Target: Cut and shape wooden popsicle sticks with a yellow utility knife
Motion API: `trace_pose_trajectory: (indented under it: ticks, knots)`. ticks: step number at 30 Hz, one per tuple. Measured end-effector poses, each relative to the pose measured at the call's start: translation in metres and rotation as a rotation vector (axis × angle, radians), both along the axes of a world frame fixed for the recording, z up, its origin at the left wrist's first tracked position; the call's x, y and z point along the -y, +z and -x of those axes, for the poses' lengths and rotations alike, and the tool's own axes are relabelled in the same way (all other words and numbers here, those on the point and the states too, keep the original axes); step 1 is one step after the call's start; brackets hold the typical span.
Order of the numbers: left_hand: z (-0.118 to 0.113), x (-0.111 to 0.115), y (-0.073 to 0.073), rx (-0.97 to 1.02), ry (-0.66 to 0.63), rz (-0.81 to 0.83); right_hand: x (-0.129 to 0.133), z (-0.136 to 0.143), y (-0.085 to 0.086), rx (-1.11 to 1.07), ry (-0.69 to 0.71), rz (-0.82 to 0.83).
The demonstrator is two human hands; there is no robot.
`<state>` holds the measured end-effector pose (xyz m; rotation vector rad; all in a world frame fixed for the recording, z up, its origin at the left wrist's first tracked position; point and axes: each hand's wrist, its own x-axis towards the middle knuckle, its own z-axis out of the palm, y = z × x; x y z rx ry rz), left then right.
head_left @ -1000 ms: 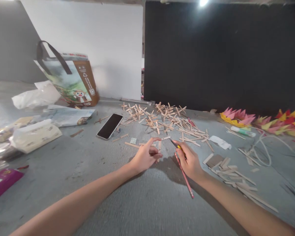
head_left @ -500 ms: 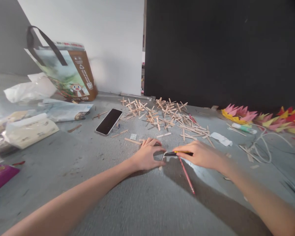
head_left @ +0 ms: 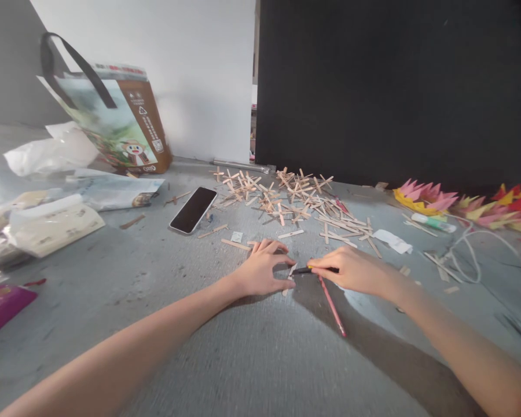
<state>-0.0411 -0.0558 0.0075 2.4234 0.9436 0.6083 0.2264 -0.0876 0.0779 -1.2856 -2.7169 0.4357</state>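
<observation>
My left hand (head_left: 264, 270) presses a small wooden craft stick (head_left: 292, 272) to the grey surface, thumb and fingertips closed about its two ends. In my right hand (head_left: 351, 269) is a black and yellow utility knife (head_left: 303, 270), gripped between thumb and fingers. Its tip points left and meets the stick between my left thumb and fingers; the exact contact is too small to make out. A pink pencil (head_left: 332, 307) lies slanting just below my right hand. Behind both hands spreads a pile of craft sticks (head_left: 282, 200), several of them joined into crosses.
A phone (head_left: 194, 209) lies left of the pile. Farther left are a carrier bag (head_left: 113, 121), plastic packets (head_left: 54, 226) and a purple packet (head_left: 6, 307). At right are a glue stick (head_left: 434, 223), white cable (head_left: 469, 249) and pink-yellow paper crowns (head_left: 425, 200). Dark and white panels stand behind.
The knife has turned slightly, so less of its yellow side shows. My left hand stays on the stick. The whole view has shifted a little.
</observation>
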Motion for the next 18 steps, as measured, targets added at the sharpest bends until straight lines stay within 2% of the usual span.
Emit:
trace_pose_trajectory:
  ticks: [11, 18]
  knots:
    - [-0.001, 0.001, 0.003, -0.016, 0.007, 0.007, 0.0, 0.001, -0.003, 0.01, -0.004, -0.028]
    - [-0.001, 0.001, 0.005, -0.035, -0.003, 0.012, 0.014, 0.006, -0.013, 0.06, -0.064, -0.177]
